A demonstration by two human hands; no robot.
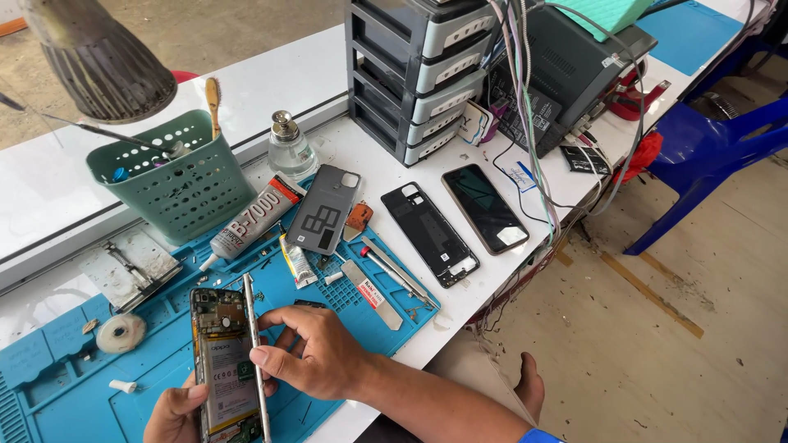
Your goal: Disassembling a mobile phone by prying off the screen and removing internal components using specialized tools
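Observation:
An opened phone (pixel 223 361) with its battery and circuit board showing lies on a blue work mat (pixel 74 385). My left hand (pixel 174 414) holds its lower left edge from below. My right hand (pixel 316 353) pinches a thin metal tool (pixel 255 344) that lies along the phone's right side. A grey back cover (pixel 324 209), a black phone frame (pixel 430 233) and a dark-screened phone (pixel 485 207) lie further right on the white table (pixel 328 90).
A green perforated basket (pixel 176 176) with tools, a large glue tube (pixel 253 220), a small glass bottle (pixel 290 148), a tape roll (pixel 120 332) and a metal plate (pixel 131 264) surround the mat. Grey drawers (pixel 414 70), hanging cables (pixel 525 107), a blue chair (pixel 706 156).

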